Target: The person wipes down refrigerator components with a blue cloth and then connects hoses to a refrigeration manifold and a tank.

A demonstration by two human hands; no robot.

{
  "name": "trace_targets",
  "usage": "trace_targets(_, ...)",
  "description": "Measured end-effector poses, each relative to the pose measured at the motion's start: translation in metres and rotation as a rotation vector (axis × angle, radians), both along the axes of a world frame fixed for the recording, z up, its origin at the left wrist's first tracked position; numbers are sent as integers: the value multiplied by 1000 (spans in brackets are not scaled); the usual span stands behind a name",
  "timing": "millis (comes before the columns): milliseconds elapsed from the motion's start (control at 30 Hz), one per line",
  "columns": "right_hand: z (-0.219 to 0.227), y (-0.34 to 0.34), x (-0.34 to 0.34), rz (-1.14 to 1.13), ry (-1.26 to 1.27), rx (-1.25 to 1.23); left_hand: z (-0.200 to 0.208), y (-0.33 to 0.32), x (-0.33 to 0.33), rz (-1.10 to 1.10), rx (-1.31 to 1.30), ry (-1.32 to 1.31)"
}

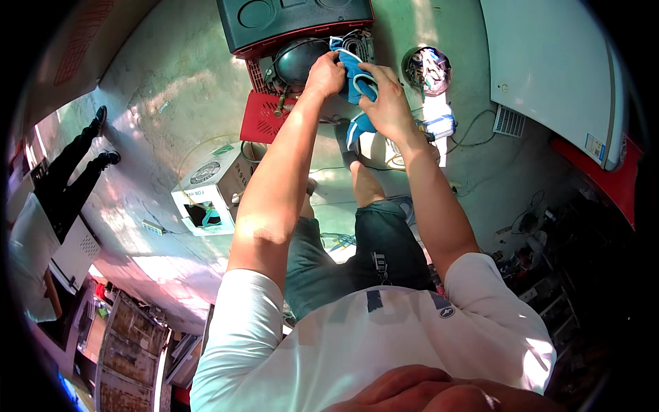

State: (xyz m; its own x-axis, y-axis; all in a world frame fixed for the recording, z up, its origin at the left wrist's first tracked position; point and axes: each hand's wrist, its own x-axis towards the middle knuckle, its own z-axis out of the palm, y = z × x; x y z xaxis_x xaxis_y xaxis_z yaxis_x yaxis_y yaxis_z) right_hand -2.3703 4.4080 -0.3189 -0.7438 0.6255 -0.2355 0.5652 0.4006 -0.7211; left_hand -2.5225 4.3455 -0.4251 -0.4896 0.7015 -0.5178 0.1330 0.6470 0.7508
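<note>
A blue cloth with white edging point(351, 77) is bunched between my hands at the top middle. My left hand point(325, 75) is closed at the cloth's left edge, its fingertips pinching the fabric. My right hand point(388, 103) grips the cloth's right side with curled fingers, and a loose end hangs below it. Just left of my left hand sits a round black machine body point(299, 62), with a brass-coloured fitting point(279, 107) under it. A red perforated metal panel point(263, 118) lies beside the fitting. Coiled metal tubing point(357, 45) shows behind the cloth.
A dark case with red edging point(295, 22) stands beyond the machine. To the right are a round bin of scraps point(427, 71) and a large white appliance point(556, 75). A white carton point(216, 185) stands at left. Another person point(51, 213) is at the far left. Cables cross the floor.
</note>
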Motion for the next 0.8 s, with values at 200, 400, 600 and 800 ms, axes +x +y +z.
trace_targets(200,-14,-5,-5,-163,58,-81,18,43,-11,364,-217,-534)
trace_targets(400,-35,22,-3,-376,108,103,47,29,-3,36,-199,154)
trace_targets(600,-47,21,-15,-432,112,-42,10,26,11,179,-16,94)
trace_targets(800,-50,0,-24,-178,-137,-16,14,23,-3,138,-88,-43)
